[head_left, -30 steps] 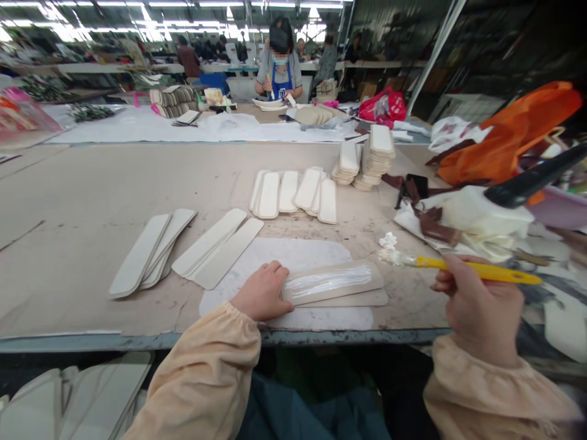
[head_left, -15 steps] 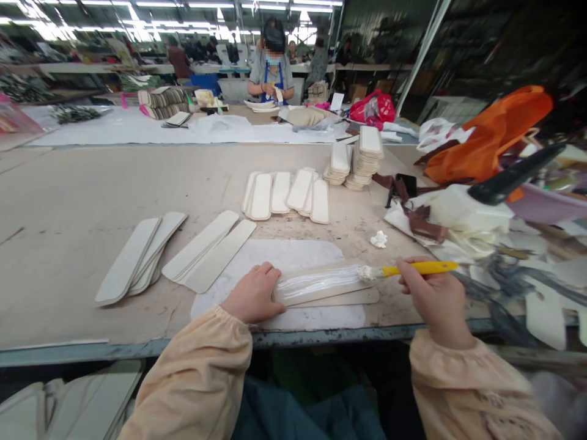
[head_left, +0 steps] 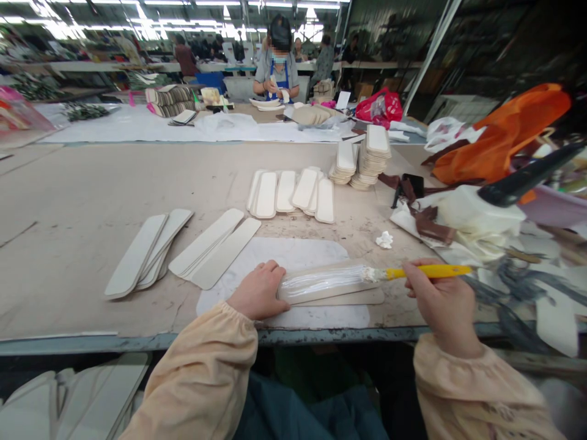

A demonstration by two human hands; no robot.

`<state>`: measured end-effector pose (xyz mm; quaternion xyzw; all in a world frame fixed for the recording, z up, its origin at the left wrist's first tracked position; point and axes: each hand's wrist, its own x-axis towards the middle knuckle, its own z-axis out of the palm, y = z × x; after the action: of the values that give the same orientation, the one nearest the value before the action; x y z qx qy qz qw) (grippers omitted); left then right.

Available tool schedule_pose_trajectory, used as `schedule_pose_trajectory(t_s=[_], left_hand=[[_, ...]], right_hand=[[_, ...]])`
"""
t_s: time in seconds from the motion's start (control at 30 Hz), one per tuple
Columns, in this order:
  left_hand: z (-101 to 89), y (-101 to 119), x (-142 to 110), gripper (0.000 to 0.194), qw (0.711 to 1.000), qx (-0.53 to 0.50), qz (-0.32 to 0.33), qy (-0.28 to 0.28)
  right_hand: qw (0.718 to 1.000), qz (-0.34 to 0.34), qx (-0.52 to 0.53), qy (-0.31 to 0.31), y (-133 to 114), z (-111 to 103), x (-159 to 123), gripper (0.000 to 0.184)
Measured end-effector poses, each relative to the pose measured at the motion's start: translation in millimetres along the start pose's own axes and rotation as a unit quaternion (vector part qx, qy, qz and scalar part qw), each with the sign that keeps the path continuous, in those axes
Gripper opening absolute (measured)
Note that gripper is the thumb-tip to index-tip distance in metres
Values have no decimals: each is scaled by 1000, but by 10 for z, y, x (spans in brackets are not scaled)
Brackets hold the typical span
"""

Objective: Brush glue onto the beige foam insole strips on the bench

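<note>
My left hand (head_left: 257, 292) presses its curled fingers on the left end of a long beige strip (head_left: 326, 282) smeared with white glue. That strip lies on another strip on a pale mat (head_left: 293, 252) near the table's front edge. My right hand (head_left: 441, 298) grips a yellow-handled brush (head_left: 424, 271). The brush's white bristles touch the right end of the glued strip.
Long beige strips (head_left: 151, 249) lie to the left, shorter white pieces (head_left: 293, 192) and two stacks (head_left: 367, 157) further back. A glue blob (head_left: 384, 239), brown scraps, a white bag and an orange bag (head_left: 504, 134) crowd the right. A person works at the far table. More strips (head_left: 68, 403) sit below the table edge.
My right hand brought the brush from the right, off the table edge, down to the right end of the glued strip. My left hand stayed pressing the strip's left end.
</note>
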<state>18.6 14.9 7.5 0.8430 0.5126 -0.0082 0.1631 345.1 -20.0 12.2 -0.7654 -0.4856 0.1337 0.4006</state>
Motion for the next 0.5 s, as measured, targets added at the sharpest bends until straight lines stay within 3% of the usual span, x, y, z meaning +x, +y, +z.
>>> schedule_pose_trajectory(t_s=[0.17, 0.27, 0.33, 0.43, 0.5], left_hand=[[15, -16, 2, 53, 1000, 1, 2, 2], [11, -17, -2, 54, 1000, 2, 1, 4], [2, -12, -5, 56, 1000, 4, 1, 3], [-12, -6, -9, 57, 1000, 5, -5, -3], [-25, -17, -16, 61, 1000, -1, -8, -8]], right_hand=[[998, -45, -19, -39, -45, 86, -49, 34], [996, -48, -71, -14, 4, 44, -15, 34], [997, -12, -75, 16, 33, -5, 9, 33], [996, 35, 55, 61, 13, -24, 7, 26], [979, 35, 190, 69, -52, 19, -22, 20]])
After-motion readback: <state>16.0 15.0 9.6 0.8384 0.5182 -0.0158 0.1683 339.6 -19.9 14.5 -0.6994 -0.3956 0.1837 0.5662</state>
